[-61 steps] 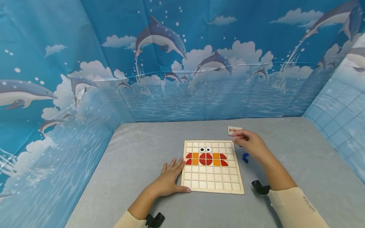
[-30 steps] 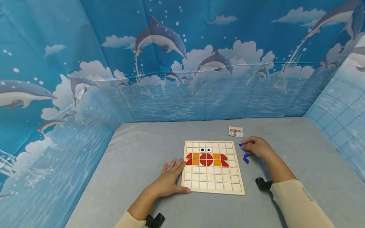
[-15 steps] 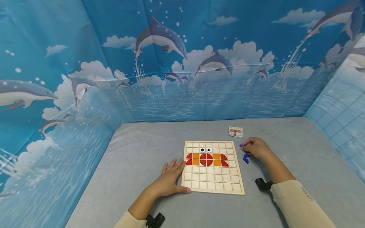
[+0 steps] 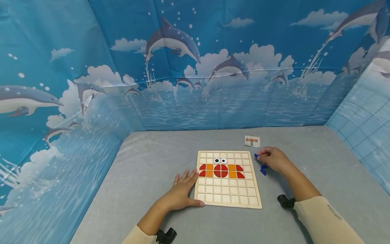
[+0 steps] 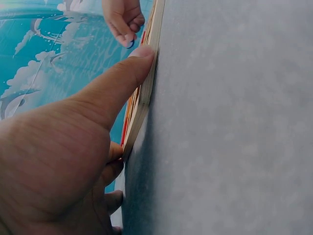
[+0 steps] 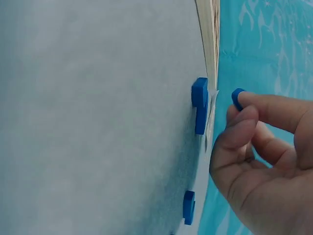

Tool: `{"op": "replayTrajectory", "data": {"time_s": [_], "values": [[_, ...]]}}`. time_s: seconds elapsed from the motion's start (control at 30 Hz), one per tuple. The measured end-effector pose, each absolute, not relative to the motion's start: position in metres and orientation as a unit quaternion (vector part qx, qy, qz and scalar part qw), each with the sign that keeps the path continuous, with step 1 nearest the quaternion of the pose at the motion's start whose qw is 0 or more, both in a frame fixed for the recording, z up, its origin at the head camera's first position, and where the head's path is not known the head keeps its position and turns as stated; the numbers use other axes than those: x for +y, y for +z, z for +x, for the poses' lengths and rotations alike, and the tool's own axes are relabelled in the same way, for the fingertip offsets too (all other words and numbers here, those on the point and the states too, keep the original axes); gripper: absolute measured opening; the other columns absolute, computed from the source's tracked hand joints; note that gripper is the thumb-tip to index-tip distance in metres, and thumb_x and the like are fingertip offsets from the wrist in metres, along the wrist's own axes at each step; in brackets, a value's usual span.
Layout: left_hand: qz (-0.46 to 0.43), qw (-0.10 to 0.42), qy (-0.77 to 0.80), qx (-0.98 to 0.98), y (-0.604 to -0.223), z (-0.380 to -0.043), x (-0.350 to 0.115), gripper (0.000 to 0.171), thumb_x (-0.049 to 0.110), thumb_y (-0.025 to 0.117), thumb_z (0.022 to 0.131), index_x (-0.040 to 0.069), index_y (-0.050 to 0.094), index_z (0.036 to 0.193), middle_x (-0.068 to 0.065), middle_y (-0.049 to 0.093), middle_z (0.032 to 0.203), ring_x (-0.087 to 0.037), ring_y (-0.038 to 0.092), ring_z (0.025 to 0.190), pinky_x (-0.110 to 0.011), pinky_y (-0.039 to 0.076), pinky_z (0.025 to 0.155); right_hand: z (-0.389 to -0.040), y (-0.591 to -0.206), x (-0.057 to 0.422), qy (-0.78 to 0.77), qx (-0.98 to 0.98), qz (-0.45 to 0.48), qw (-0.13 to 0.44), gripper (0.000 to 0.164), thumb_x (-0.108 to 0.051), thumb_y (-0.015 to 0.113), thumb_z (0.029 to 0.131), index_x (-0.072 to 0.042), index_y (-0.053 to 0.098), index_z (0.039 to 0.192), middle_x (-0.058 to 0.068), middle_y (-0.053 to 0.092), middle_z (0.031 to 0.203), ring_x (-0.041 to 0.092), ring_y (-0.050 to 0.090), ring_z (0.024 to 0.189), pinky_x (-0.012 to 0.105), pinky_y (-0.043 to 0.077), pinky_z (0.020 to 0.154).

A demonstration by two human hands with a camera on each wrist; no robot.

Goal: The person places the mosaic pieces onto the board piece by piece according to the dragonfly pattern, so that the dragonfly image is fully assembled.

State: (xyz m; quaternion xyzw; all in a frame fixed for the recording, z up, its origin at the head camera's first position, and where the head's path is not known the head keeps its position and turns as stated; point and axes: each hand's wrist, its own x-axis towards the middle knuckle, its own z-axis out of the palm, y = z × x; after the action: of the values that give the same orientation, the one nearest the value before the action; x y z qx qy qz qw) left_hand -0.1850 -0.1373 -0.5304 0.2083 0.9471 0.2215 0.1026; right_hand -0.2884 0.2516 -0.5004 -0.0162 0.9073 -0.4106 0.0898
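In the head view, a square wooden grid board (image 4: 226,189) lies on the grey surface. Red, orange and eye tiles (image 4: 220,170) form a figure on its upper half. My left hand (image 4: 180,193) lies along the board's left side, fingers spread, with the thumb touching its lower left corner. Right of the board, my right hand (image 4: 273,159) pinches a small blue piece (image 4: 256,156) between thumb and forefinger. The right wrist view shows that blue piece (image 6: 237,99) held above the surface. Below it rest more blue curved pieces (image 6: 199,93), and one (image 6: 189,208) stands apart.
A small picture card (image 4: 252,141) with a similar figure lies beyond the board's upper right corner. A dolphin-printed blue curtain (image 4: 195,101) hangs behind the grey table (image 4: 158,152). Black wrist mounts (image 4: 286,202) sit on both forearms.
My right hand has come down from beside the card to the blue pieces. It has taken one and shifted it slightly toward the board. My left hand has stayed in place.
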Motion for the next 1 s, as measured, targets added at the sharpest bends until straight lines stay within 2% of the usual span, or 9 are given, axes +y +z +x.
{"op": "replayTrajectory", "data": {"time_s": [0.1, 0.2, 0.3, 0.57, 0.8, 1.0], "values": [[0.205, 0.106, 0.220, 0.948, -0.530, -0.185, -0.137, 0.113, 0.066, 0.077, 0.078, 0.016, 0.022, 0.163, 0.001, 0.016, 0.171, -0.030, 0.005, 0.160, -0.064, 0.001, 0.124, -0.281, -0.497, 0.249, -0.407, 0.907, -0.051, 0.095, 0.037, -0.015, 0.055, 0.103, -0.001, 0.059, 0.137, 0.017, 0.062, 0.108, 0.023, 0.055, 0.083, 0.032, 0.046, 0.065], [0.202, 0.108, 0.218, 0.949, -0.530, -0.185, -0.137, 0.113, 0.067, 0.076, 0.077, 0.018, 0.021, 0.163, 0.003, 0.015, 0.171, -0.028, 0.004, 0.160, -0.063, 0.000, 0.125, -0.273, -0.494, 0.244, -0.415, 0.901, -0.073, 0.100, 0.037, -0.013, 0.051, 0.104, -0.005, 0.059, 0.140, 0.019, 0.061, 0.110, 0.024, 0.052, 0.081, 0.034, 0.044, 0.064], [0.201, 0.109, 0.219, 0.949, -0.531, -0.184, -0.137, 0.114, 0.067, 0.076, 0.077, 0.018, 0.020, 0.163, 0.004, 0.014, 0.172, -0.028, 0.004, 0.160, -0.063, 0.000, 0.125, -0.266, -0.491, 0.237, -0.431, 0.892, -0.092, 0.098, 0.033, -0.013, 0.052, 0.103, -0.006, 0.063, 0.133, 0.017, 0.061, 0.107, 0.024, 0.054, 0.080, 0.035, 0.046, 0.063], [0.205, 0.104, 0.217, 0.949, -0.530, -0.184, -0.137, 0.114, 0.068, 0.076, 0.077, 0.015, 0.022, 0.163, 0.001, 0.015, 0.171, -0.030, 0.005, 0.160, -0.065, 0.002, 0.124, -0.247, -0.484, 0.207, -0.450, 0.876, -0.143, 0.100, 0.021, -0.016, 0.066, 0.097, -0.008, 0.071, 0.115, 0.007, 0.065, 0.097, 0.020, 0.058, 0.085, 0.033, 0.053, 0.073], [0.204, 0.104, 0.220, 0.948, -0.528, -0.183, -0.136, 0.114, 0.067, 0.077, 0.077, 0.014, 0.023, 0.162, 0.000, 0.017, 0.171, -0.031, 0.007, 0.160, -0.065, 0.003, 0.124, -0.238, -0.486, 0.182, -0.479, 0.851, -0.179, 0.123, 0.019, -0.010, 0.067, 0.094, -0.003, 0.072, 0.111, 0.007, 0.067, 0.093, 0.020, 0.063, 0.081, 0.030, 0.056, 0.070], [0.202, 0.109, 0.222, 0.948, -0.526, -0.183, -0.136, 0.113, 0.066, 0.077, 0.078, 0.015, 0.023, 0.163, 0.001, 0.017, 0.171, -0.031, 0.006, 0.160, -0.065, 0.001, 0.124, -0.235, -0.489, 0.163, -0.452, 0.861, -0.200, 0.123, 0.014, -0.009, 0.066, 0.093, -0.009, 0.075, 0.104, 0.003, 0.068, 0.086, 0.017, 0.062, 0.077, 0.027, 0.054, 0.069]]}}
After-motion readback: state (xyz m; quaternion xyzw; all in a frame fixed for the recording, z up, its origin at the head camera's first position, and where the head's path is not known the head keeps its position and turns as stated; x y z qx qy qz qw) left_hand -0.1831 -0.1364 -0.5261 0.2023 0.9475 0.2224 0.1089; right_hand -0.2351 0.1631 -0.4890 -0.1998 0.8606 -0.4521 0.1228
